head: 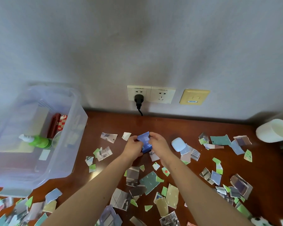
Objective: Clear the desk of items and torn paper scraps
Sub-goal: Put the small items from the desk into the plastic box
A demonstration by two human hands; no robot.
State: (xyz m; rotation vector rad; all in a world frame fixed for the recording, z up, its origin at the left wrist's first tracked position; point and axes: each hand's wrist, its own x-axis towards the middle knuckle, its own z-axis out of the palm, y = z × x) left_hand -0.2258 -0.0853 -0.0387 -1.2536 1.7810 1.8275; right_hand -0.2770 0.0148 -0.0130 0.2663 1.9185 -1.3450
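My two bare forearms (pixel 95 193) reach up from the bottom edge of the frame, and all around them at the lower part lie torn paper scraps (pixel 149 180), teal, green, yellow and grey printed bits, strewn flat over the brown wooden desk (pixel 114 124) from the lower left corner to the right side. At the centre of the frame my left hand (pixel 133 146) and my right hand (pixel 158 143) meet around a small blue box (pixel 145 141). The left fingers curl round its left side and lower end. The right fingers and thumb pinch its upper right edge, so both hands grip it just above the desk, over a pale scrap. Just right of my right hand a pale blue earbud case (pixel 178 144) rests on the desk, touching a few scraps. Further right, at the frame's edge, a white cup (pixel 274 130) lies tilted on its side with its mouth turned towards me. At the left a clear plastic storage bin (pixel 78 121) stands on the desk. Inside it I see a green pump bottle (pixel 39 141) lying down and a dark red box (pixel 53 128) beyond it. On the grey wall above the desk are two white sockets (pixel 151 94), a black plug (pixel 138 100) in the left one, and a yellow wall plate (pixel 194 96) to their right.
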